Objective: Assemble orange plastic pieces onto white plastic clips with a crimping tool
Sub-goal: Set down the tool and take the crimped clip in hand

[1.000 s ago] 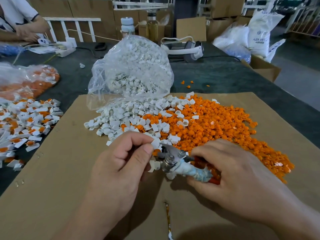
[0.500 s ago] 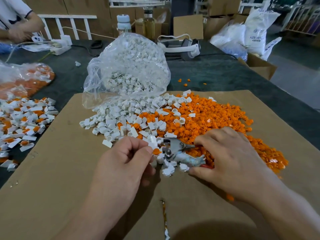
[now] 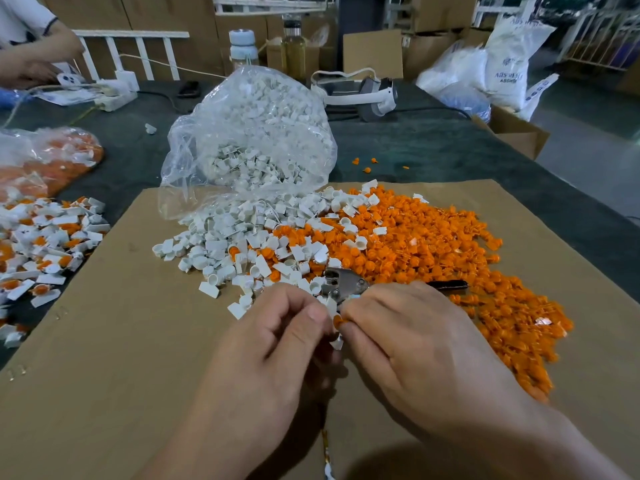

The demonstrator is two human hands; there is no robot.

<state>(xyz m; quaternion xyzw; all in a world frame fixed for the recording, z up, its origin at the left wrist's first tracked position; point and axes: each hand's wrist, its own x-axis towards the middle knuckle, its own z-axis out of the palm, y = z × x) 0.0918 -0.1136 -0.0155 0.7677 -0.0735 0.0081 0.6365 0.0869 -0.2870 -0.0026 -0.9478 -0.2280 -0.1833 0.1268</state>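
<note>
Most of the view is taken up by a dark counter [image 3: 433,147], on which a sheet of brown cardboard [image 3: 104,341] is laid flat. At the far edge of the cardboard a clear plastic bag [image 3: 249,133] is slumped on its side, packed with white parts and open toward the near side. A loose heap of white clips [image 3: 228,237] is spread from its mouth over the cardboard. A wider heap of orange pieces [image 3: 433,244] is spread to the right of it, and the two heaps are mixed where they meet. On the counter to the left, off the cardboard, a pile of assembled clips [image 3: 45,237] is seen, with a second bag [image 3: 52,157] of orange parts behind it.

The left hand [image 3: 277,348] and the right hand [image 3: 415,344] are held close together above the near cardboard, backs up, fingers curled, fingertips almost meeting. Just beyond the knuckles the crimping tool [image 3: 343,284] is seen lying on the near edge of the heaps. Its metal head is turned to the left and its dark handle [image 3: 446,285] is stretched to the right over the orange pieces. Its middle is hidden by the right hand, and contact there cannot be told.

A single white clip [image 3: 337,342] is pinched between the left thumb and forefinger, with only a corner shown below the thumb. A single orange piece [image 3: 337,320] is pinched in the right fingertips and held against that clip, just beside the left thumb.
</note>
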